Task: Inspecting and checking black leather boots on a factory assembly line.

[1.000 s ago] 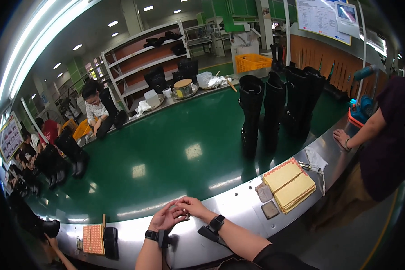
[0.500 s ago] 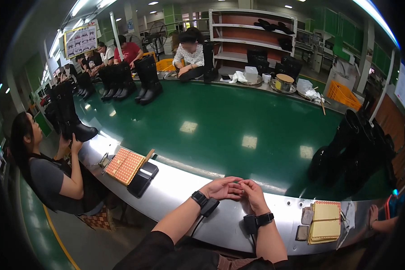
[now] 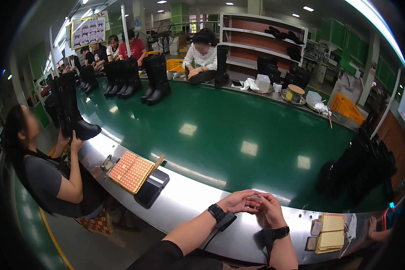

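Observation:
My left hand (image 3: 240, 201) and my right hand (image 3: 271, 208) meet at the fingertips above the metal edge of the bench. The left palm is turned partly up, its fingers loosely curled, with thumb and forefinger pinched near the right hand's fingertips. My right thumb and fingers are pinched too. Whatever lies between the fingertips is too small to make out. Both wrists wear a dark strap with a black box and a cable. Right of my hands lies a stack of yellow cards (image 3: 332, 233) held by a band, beside small grey-brown blocks (image 3: 311, 243).
A green belt (image 3: 198, 135) runs behind the metal ledge (image 3: 189, 193). Black boots stand on it, a pair (image 3: 156, 81) far left and a cluster (image 3: 360, 171) right. Patterned cards (image 3: 131, 171) and a black case (image 3: 152, 188) lie left. A co-worker there holds a boot (image 3: 72, 108).
The view has shifted, so my hands and most of the bench items appear farther right and slightly lower. My fingertips stay together. The co-worker at left still holds the boot.

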`<state>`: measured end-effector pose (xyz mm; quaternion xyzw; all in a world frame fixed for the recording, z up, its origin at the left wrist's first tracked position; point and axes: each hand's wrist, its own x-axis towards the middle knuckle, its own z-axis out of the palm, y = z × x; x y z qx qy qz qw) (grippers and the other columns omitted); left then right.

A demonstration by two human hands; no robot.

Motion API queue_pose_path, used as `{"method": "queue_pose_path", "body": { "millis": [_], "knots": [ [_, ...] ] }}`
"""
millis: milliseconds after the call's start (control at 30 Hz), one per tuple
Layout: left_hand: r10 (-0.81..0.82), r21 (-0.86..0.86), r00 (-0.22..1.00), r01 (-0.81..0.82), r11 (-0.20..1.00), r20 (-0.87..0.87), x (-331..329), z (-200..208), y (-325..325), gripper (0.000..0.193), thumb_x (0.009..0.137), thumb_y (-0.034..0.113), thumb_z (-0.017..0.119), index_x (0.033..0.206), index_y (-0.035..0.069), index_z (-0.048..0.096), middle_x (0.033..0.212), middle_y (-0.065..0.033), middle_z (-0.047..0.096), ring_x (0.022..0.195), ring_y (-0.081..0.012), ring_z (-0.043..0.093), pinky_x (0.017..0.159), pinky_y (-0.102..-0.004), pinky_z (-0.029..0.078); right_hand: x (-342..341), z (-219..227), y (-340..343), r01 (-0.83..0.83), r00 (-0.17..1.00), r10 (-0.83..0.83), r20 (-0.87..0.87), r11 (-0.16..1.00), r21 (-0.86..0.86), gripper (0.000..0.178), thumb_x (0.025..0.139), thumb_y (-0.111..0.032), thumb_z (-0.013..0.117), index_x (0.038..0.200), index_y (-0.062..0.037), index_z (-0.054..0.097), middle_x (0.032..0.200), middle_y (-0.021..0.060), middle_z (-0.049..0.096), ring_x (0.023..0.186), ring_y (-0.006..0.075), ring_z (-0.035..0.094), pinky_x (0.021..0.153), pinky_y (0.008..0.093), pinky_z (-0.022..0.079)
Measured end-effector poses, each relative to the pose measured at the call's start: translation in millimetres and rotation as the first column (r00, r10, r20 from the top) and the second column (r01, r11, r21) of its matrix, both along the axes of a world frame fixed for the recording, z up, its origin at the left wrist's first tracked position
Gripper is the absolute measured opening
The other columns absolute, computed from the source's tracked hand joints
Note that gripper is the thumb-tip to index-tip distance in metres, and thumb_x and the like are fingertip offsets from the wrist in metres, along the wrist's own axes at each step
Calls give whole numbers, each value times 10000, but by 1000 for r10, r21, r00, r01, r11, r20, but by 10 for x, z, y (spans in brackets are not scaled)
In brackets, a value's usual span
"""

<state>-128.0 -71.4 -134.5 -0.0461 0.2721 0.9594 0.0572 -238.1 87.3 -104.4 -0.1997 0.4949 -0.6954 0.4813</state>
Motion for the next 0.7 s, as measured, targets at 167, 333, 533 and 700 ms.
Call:
{"method": "queue_pose_path", "body": {
  "millis": [167, 333, 533, 700],
  "knots": [
    [-3, 27, 1000, 3, 1000, -2, 7, 33, -42, 307, 1012, 250, 425, 1219, 40, 513, 1040, -126, 628, 1005, -243, 636, 923, -455, 526, -66, -47, -3, 24, 999, -23, 38, 999, -35, 142, 965, -114, 529, 1069, -35, 584, 855, 23, 610, 726, 105, 612, 671, 246, 522],
    [23, 56, 998, -26, 998, 54, 17, -5, -36, 314, 1015, 239, 412, 1229, 31, 508, 1028, -129, 611, 1012, -259, 631, 926, -462, 524, -56, -50, 14, 22, 999, -21, 40, 999, -42, 163, 965, -104, 521, 1102, -37, 579, 729, -33, 507, 666, 66, 513, 684, 258, 494],
    [77, -28, 984, -73, 997, 161, -26, 51, 84, 168, 970, 150, 503, 1089, 31, 511, 970, -116, 600, 916, -231, 660, 820, -405, 580, -100, -50, 83, 18, 1000, -18, 4, 999, -31, 150, 965, -111, 521, 1081, -32, 573, 704, -26, 516, 640, 77, 523, 661, 263, 496],
    [62, -68, 983, -51, 996, 173, 0, 87, 65, 184, 973, 157, 488, 1111, 36, 504, 969, -118, 601, 913, -228, 661, 810, -398, 579, -68, 18, 39, 16, 1000, -16, 15, 999, -52, 163, 963, -126, 521, 1084, -25, 560, 727, -9, 516, 671, 96, 525, 671, 276, 494]
  ]
}}
